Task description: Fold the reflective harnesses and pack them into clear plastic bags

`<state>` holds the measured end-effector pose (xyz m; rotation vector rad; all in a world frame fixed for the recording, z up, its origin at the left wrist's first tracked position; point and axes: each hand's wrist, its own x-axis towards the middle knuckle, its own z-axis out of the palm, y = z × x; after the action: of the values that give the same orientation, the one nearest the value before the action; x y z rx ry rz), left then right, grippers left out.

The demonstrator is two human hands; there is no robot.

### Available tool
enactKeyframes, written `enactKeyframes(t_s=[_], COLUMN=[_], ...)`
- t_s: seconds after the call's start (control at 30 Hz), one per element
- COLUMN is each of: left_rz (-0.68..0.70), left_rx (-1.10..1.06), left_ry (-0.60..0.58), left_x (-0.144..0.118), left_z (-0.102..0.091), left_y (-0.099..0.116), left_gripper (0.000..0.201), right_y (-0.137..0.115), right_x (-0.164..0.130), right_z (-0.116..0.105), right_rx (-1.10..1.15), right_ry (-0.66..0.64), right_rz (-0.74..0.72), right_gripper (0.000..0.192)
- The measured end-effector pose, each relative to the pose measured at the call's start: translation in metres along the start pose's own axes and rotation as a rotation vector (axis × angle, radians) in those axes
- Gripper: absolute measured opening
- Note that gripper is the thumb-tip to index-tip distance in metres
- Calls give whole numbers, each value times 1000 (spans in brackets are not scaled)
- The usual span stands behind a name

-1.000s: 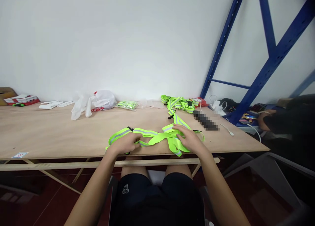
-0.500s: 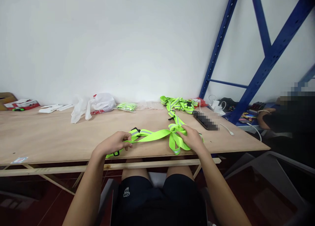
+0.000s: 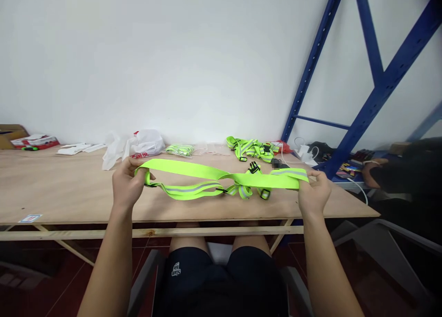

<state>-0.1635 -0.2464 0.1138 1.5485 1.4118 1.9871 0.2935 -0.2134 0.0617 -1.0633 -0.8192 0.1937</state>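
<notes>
A neon-green reflective strap harness [image 3: 207,172] with grey stripes and black buckles is stretched out above the plywood table [image 3: 69,193]. My left hand [image 3: 127,184] grips its left end and my right hand [image 3: 313,193] grips its right end. The straps hang twisted in the middle, with buckles dangling just above the table top. A pile of more green straps [image 3: 250,147] lies farther back on the table.
A white plastic bag [image 3: 138,146], a small packed green strap [image 3: 178,149], papers and a red box [image 3: 32,141] lie along the wall. A blue metal rack [image 3: 373,77] stands at right. Another person's arm [image 3: 371,170] rests at the right edge, by cables and a charger [image 3: 304,149].
Both hands have lifted the harness off the table and pulled apart, stretching it wide. Earlier it lay bunched on the table under my hands.
</notes>
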Motion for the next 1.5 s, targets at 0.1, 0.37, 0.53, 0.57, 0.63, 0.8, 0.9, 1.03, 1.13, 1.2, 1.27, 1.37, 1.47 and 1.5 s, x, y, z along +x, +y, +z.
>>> enactKeyframes(t_s=[0.1, 0.37, 0.53, 0.57, 0.63, 0.8, 0.9, 1.03, 1.13, 1.2, 1.27, 1.37, 1.47, 1.5], left_rz=[12, -184, -336, -347, -376, -545, -607, -628, -631, -601, -511, -278, -93, -42], left_rx=[-43, -381, -500, -481, -400, -124, -88, -87, 10, 156, 326, 515, 654, 680], left_ry=[116, 177, 15, -7, -45, -97, -153, -194, -305, -483, -654, -735, -734, -734], left_x=[-2, 10, 13, 13, 15, 17, 15, 11, 8, 6, 4, 1, -5, -9], left_z=[5, 6, 7, 7, 6, 10, 16, 19, 16, 14, 12, 12, 20, 25], left_y=[2, -6, -4, -5, -9, -38, -54, -59, -54, -51, -50, -51, -46, -41], left_gripper=[18, 29, 26, 26, 30, 31, 30, 28, 30, 33, 36, 45, 57, 58], right_y=[-7, -23, -28, -28, -29, -31, -33, -36, -38, -40, -42, -46, -51, -52], right_x=[-4, -10, -14, -15, -16, -21, -25, -30, -34, -37, -39, -43, -47, -49], right_z=[5, 7, 7, 7, 9, 13, 16, 20, 22, 24, 25, 28, 31, 32], right_rx=[238, 519, 479, 461, 425, 357, 325, 341, 364, 367, 384, 441, 519, 552], right_ry=[-59, -432, -522, -518, -498, -473, -510, -550, -581, -605, -609, -610, -647, -659], right_rz=[159, 544, 459, 423, 359, 337, 335, 368, 422, 434, 441, 435, 418, 424], right_gripper=[34, 22, 30, 30, 31, 35, 37, 37, 37, 38, 38, 39, 38, 38])
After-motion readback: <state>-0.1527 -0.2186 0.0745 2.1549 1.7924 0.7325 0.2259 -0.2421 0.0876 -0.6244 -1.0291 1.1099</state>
